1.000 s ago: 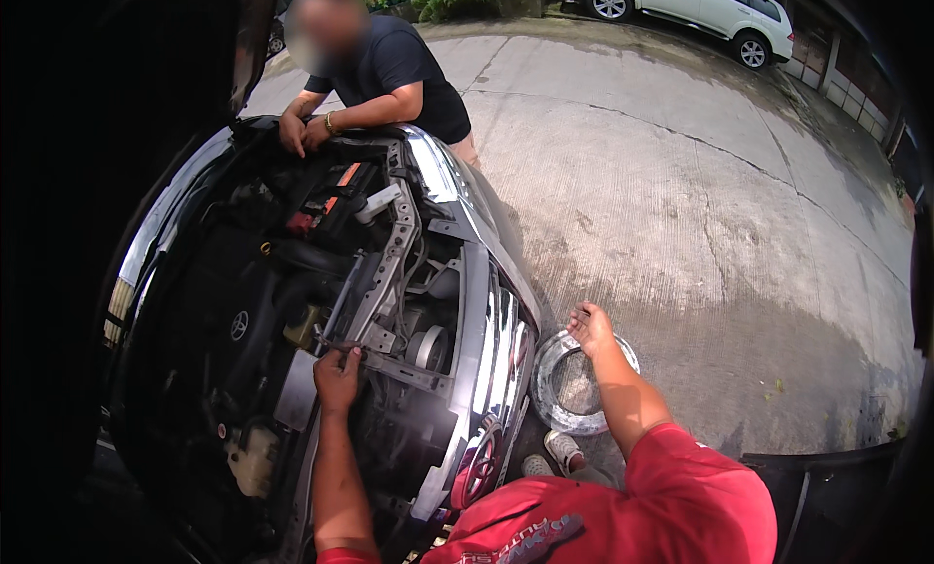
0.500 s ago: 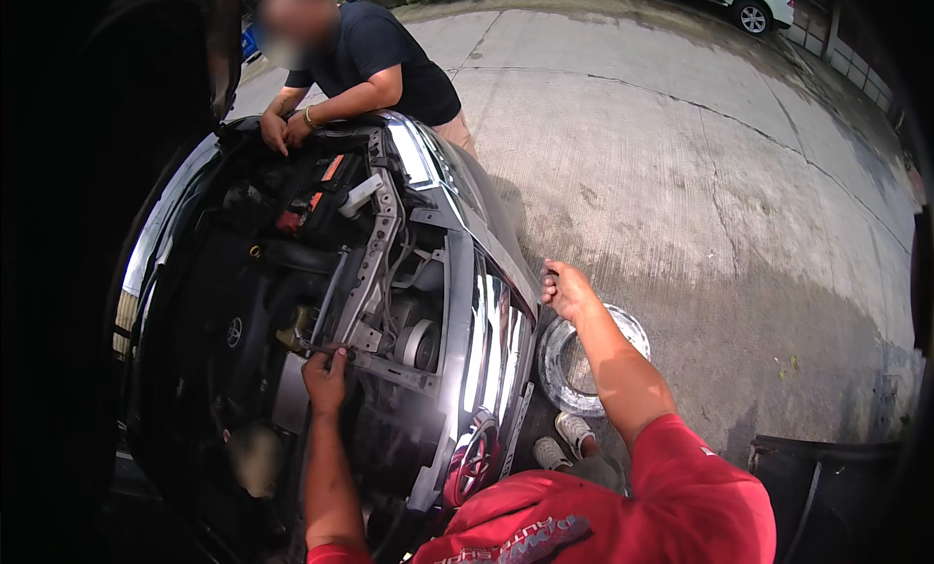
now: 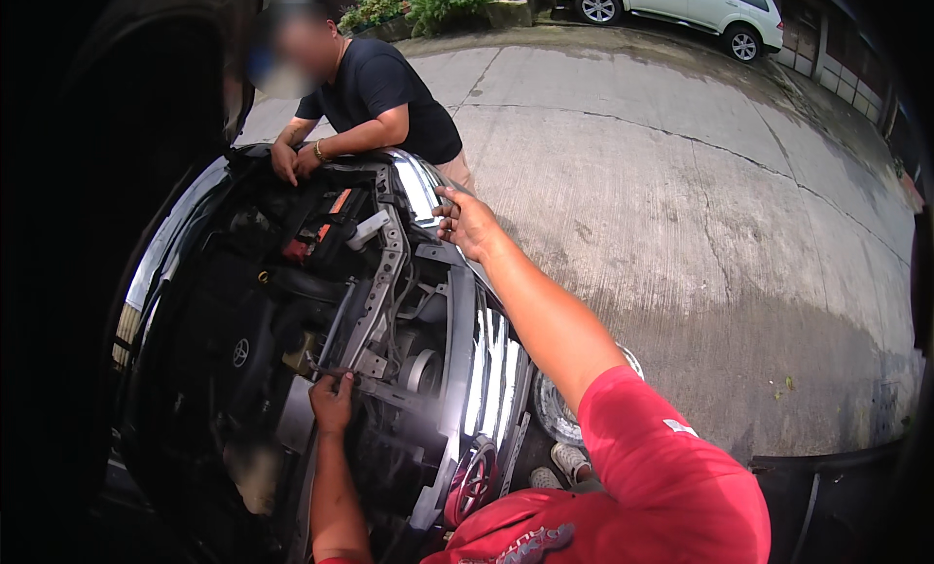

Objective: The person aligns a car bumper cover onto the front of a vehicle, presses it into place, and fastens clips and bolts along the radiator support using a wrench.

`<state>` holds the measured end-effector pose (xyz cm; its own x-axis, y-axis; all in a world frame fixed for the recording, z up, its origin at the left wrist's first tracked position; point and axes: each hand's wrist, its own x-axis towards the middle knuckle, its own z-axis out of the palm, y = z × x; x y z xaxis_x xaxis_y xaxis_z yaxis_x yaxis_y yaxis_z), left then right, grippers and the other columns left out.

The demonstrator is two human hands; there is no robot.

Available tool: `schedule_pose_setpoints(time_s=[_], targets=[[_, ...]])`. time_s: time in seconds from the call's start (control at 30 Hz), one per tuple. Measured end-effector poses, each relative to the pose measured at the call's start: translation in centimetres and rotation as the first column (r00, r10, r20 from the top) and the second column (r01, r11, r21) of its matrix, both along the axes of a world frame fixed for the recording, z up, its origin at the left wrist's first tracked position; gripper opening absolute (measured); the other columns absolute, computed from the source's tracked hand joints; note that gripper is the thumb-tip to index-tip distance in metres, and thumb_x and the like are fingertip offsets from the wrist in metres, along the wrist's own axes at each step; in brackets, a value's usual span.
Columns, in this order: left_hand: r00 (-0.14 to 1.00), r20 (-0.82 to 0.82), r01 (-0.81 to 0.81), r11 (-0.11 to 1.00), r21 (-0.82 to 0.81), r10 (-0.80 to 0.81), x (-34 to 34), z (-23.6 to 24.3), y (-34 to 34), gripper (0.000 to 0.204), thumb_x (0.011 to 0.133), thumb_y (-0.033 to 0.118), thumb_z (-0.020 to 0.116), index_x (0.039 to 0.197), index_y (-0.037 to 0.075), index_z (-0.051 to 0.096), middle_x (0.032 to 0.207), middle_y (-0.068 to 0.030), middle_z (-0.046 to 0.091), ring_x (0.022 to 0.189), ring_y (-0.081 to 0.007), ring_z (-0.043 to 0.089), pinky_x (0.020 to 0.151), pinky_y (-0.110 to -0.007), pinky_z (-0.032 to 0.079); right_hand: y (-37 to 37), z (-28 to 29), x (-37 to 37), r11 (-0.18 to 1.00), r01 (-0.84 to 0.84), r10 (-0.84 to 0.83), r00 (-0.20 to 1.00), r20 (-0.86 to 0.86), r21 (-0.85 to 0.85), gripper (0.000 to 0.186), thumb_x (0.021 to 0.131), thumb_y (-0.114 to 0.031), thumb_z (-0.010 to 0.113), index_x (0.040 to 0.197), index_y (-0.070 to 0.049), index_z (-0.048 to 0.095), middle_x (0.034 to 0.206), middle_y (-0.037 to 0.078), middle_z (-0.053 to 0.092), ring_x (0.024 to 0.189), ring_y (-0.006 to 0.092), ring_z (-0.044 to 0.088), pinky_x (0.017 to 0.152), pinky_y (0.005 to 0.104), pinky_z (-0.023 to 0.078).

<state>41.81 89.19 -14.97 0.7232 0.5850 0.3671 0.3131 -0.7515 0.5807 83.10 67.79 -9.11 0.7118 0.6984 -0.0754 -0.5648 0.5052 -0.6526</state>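
My left hand point(image 3: 332, 405) is closed at the metal front crossmember point(image 3: 375, 316) of a car's engine bay. Its fingertips pinch a small dark part that I cannot make out. Just beyond it, a thin silver rod point(image 3: 336, 316) runs along the crossmember. My right hand point(image 3: 467, 224) is stretched far forward over the headlight point(image 3: 418, 190), its fingers loosely bent and apart, with nothing visible in them. A round silver horn-like part point(image 3: 422, 371) sits behind the chrome grille point(image 3: 491, 374).
Across the car's far corner leans a person in a dark shirt point(image 3: 394, 97), hands over the edge near the battery point(image 3: 321, 224). The dark raised hood point(image 3: 126, 107) fills the left. A pale ring point(image 3: 556, 413) lies on the concrete; a white car point(image 3: 671, 5) stands beyond.
My right hand has swung forward and left, from beside the grille to over the headlight. My left hand stays at the crossmember. The view has tilted up slightly.
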Motion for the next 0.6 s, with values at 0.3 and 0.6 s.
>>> schedule_pose_setpoints(time_s=[0.3, 0.6], targets=[[0.999, 0.045, 0.026, 0.997, -0.068, -0.023, 1.7, -0.8, 0.6, 0.019, 0.097, 0.018, 0.077, 0.102, -0.001, 0.080, 0.084, -0.0122, 0.078, 0.077, -0.0197, 0.072, 0.076, -0.035, 0.055, 8.1, 3.9, 2.0, 0.989, 0.056, -0.070, 0.993, -0.100, -0.137, 0.030, 0.106, -0.038, 0.063, 0.124, -0.014, 0.070, 0.079, 0.003, 0.058, 0.062, 0.0135, 0.046, 0.056, 0.0325, 0.043], [1.000, 0.030, -0.005, 1.000, -0.017, 0.005, 1.1, 0.4, 0.0, 0.019, 0.095, 0.019, 0.079, 0.097, 0.000, 0.081, 0.080, -0.0133, 0.077, 0.074, -0.0216, 0.073, 0.072, -0.037, 0.055, 11.0, 10.9, -2.9, 0.992, -0.069, 0.087, 0.981, 0.172, -0.109, 0.031, 0.108, -0.039, 0.063, 0.114, -0.009, 0.067, 0.078, 0.001, 0.058, 0.061, 0.0130, 0.049, 0.055, 0.0332, 0.045]])
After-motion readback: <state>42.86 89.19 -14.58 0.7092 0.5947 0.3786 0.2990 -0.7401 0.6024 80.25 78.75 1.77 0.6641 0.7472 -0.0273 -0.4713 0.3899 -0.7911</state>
